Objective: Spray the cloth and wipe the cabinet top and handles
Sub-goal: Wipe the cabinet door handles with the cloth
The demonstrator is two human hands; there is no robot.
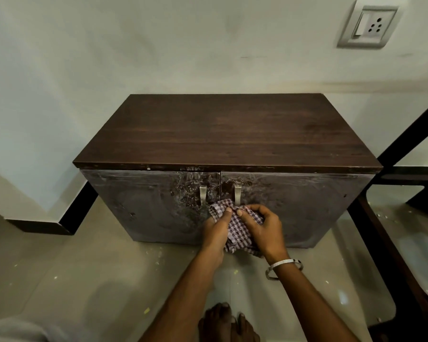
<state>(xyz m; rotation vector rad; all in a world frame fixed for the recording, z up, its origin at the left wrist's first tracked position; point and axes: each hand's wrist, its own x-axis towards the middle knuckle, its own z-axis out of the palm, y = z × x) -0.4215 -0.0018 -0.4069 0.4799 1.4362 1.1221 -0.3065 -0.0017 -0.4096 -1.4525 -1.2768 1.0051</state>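
A: Head view, item one?
B: Cabinet [227, 169], low, two doors, dark wood-grain top [223, 129], set against a pale wall [109, 58]. Door fronts greyish, with smeared, streaky marks densest around the centre seam.

A: Handles?
B: Two metal handles, upright, one on each side of the seam: left handle [203, 195], right handle [237, 195].

A: Cloth?
B: Checked cloth [235, 228], bunched, held in front of the doors just below the handles; its upper edge reaches the foot of the right handle.

A: Hands?
B: Left hand [216, 233] grips the cloth's left side, thumb pressed on top. Right hand [263, 228] grips the right side, fingers curled over the fabric. Thumbs nearly meet. A metal bangle [284, 266] sits on the right wrist.

A: Surroundings?
B: Switch and socket plate [370, 25] on the wall, upper right. Glossy tiled floor [84, 267] with pale specks. Dark skirting [67, 218] along the wall base. Dark-framed furniture [391, 255] at the right edge. A bare foot [223, 322] at the bottom edge.
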